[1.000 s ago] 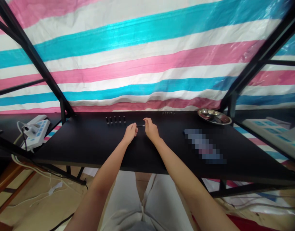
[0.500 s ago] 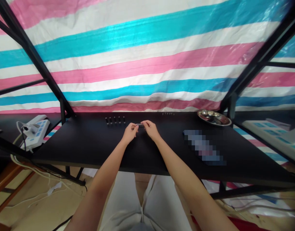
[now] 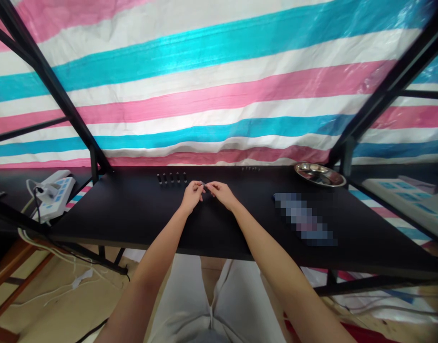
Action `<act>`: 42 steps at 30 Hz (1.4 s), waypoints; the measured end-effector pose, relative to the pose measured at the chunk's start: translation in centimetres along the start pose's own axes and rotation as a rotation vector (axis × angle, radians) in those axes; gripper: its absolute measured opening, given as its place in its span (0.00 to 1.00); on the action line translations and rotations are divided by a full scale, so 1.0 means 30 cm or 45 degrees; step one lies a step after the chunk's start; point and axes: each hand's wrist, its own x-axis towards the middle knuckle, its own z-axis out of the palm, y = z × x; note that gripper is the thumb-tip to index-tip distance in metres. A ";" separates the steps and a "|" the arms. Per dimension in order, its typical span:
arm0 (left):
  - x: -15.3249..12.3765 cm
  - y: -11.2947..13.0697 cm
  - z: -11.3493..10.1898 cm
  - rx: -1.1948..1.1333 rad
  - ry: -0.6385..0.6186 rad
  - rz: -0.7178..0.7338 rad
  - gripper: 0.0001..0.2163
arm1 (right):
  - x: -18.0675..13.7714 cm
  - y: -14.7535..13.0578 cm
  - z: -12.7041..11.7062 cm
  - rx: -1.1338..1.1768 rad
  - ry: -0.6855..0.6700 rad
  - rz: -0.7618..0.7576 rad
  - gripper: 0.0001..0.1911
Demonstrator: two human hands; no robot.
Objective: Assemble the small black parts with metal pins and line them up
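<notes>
Over the middle of the black table (image 3: 126, 214), my left hand (image 3: 192, 196) and my right hand (image 3: 221, 192) meet with pinched fingers. Between the fingertips is a small dark, thin piece (image 3: 204, 185), mostly covered, its kind too small to make out. Both hands appear closed on it. Left of my left hand, several short black cylinders with pale ends (image 3: 171, 177) stand in a row. Beyond my right hand, a row of several tiny light-coloured pieces (image 3: 250, 168) lies near the table's back edge.
A shiny round metal dish (image 3: 320, 175) sits at the back right. Nearer lies a blurred-out bluish object (image 3: 304, 219). White power strips (image 3: 57, 197) with cables are at the left. Black metal frame bars slant up on both sides before a striped sheet (image 3: 211, 105).
My right hand has moved slightly left and down, closer to my left hand. The small dark piece has tilted and shows less between the fingers.
</notes>
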 end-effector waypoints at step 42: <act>-0.026 -0.010 0.001 0.769 -0.013 0.386 0.08 | -0.008 0.004 -0.007 -0.557 -0.154 -0.322 0.09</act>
